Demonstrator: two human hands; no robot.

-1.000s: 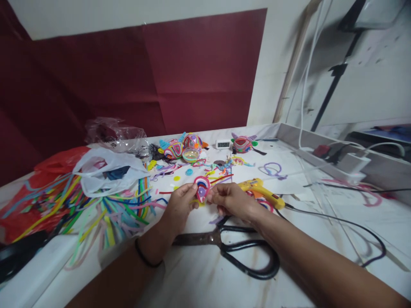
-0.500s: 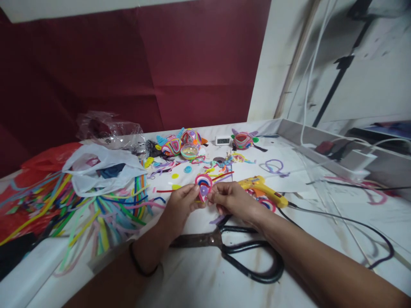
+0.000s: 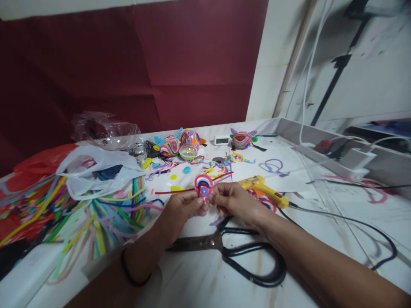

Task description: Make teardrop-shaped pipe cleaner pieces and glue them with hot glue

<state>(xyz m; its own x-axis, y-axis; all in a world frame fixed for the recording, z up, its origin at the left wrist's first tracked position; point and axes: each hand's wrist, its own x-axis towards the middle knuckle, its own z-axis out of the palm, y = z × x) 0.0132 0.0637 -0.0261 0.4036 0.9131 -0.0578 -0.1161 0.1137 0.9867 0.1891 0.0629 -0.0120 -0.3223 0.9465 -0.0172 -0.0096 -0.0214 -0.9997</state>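
Between my two hands is a small pink-edged coiled piece [image 3: 203, 186] with blue, red and white bands and a purple button-like disc. My left hand [image 3: 185, 208] pinches its lower left side. The fingers of my right hand [image 3: 229, 199] are closed on its lower right edge. Below my hands lie large black-handled scissors [image 3: 215, 242], blades pointing left. A yellow glue gun [image 3: 265, 191] rests just beyond my right hand, partly over another coiled colourful piece [image 3: 269, 204].
Colourful pipe cleaners [image 3: 99, 218] and a white plastic bag [image 3: 93, 171] lie at the left. Decorated balls [image 3: 242, 140], a small digital clock [image 3: 221, 140] and a clear cup [image 3: 188, 152] stand at the back. A black cable [image 3: 346, 220] crosses the right side.
The coiled piece looks slightly turned and tilted between my fingers, and my left fingers sit a little lower on it. The whole view has shifted slightly.
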